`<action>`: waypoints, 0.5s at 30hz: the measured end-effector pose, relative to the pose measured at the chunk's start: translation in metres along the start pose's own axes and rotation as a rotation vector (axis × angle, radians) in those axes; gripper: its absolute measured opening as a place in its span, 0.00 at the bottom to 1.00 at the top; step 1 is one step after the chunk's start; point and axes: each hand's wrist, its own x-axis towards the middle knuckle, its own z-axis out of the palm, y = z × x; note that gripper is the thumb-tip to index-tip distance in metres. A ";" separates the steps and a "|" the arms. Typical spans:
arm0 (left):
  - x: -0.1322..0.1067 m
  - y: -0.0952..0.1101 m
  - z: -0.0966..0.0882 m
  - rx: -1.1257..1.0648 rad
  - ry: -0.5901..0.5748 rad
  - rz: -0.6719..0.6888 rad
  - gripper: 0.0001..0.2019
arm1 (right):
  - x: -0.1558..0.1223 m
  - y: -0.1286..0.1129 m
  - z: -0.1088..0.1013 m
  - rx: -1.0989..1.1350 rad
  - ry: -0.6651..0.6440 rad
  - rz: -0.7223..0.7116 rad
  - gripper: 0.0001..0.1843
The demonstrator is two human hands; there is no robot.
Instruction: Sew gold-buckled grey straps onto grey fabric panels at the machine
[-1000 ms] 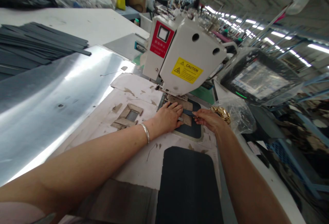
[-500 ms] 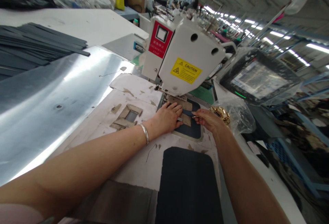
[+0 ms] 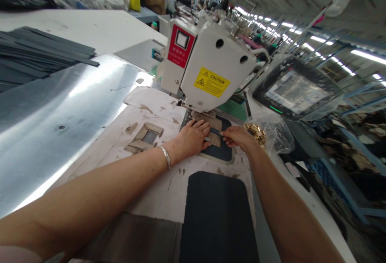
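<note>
My left hand point(image 3: 192, 137) lies flat with its fingers stretched out, pressing on the work under the sewing machine head point(image 3: 208, 62). To its right, the fingertips of my right hand point(image 3: 237, 136) pinch the end of a narrow dark strip point(image 3: 216, 131). The strip runs leftward toward my left fingers, across a beige template piece point(image 3: 214, 139). Beneath these lies a dark panel point(image 3: 221, 153) with rounded corners, partly covered by my left hand. Another dark panel point(image 3: 217, 214) rests nearer to me, between my forearms.
A pile of dark strips point(image 3: 45, 54) lies at the left beyond the shiny metal plate point(image 3: 60, 106). A beige frame point(image 3: 144, 137) sits left of my left hand. Behind my right wrist are a gold chain point(image 3: 256, 133), a plastic bag point(image 3: 277, 132) and a control screen point(image 3: 297, 92).
My right hand has drawn slightly closer to my left hand, and less of the strip shows between them. My left hand stays flat in place. The whole view has shifted a little.
</note>
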 end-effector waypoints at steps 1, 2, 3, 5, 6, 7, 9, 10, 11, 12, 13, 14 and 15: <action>0.000 0.000 0.000 0.000 0.003 -0.002 0.26 | -0.001 -0.001 -0.001 -0.001 -0.018 0.029 0.14; 0.000 0.000 0.001 0.000 0.011 -0.004 0.26 | -0.001 -0.001 -0.001 0.003 -0.036 0.054 0.13; -0.001 -0.001 0.002 -0.001 0.019 -0.005 0.26 | -0.002 -0.001 -0.002 0.015 -0.053 0.069 0.12; -0.001 -0.001 0.004 0.002 0.036 -0.008 0.26 | -0.002 0.001 -0.001 0.058 -0.071 0.072 0.11; -0.001 -0.001 0.006 0.005 0.044 -0.008 0.26 | -0.003 0.002 -0.001 0.084 -0.076 0.059 0.11; -0.001 -0.001 0.008 0.008 0.050 0.003 0.26 | -0.003 0.003 0.001 0.107 -0.077 0.043 0.11; 0.001 0.001 0.012 0.008 0.060 0.065 0.24 | -0.005 0.005 0.004 0.141 -0.065 0.012 0.12; 0.002 0.003 0.014 0.007 0.066 0.110 0.23 | -0.005 0.006 0.006 0.153 -0.055 0.000 0.12; 0.004 0.006 0.016 0.006 0.075 0.154 0.21 | -0.006 0.007 0.008 0.163 -0.047 -0.009 0.13; 0.007 0.009 0.017 0.007 0.086 0.191 0.20 | -0.006 0.008 0.009 0.173 -0.041 -0.017 0.13; 0.009 0.012 0.019 0.011 0.098 0.214 0.19 | -0.005 0.009 0.010 0.180 -0.039 -0.021 0.13; 0.011 0.016 0.020 0.017 0.108 0.222 0.19 | -0.005 0.010 0.010 0.187 -0.039 -0.025 0.13; 0.014 0.020 0.020 0.021 0.114 0.224 0.18 | -0.004 0.011 0.011 0.193 -0.041 -0.026 0.12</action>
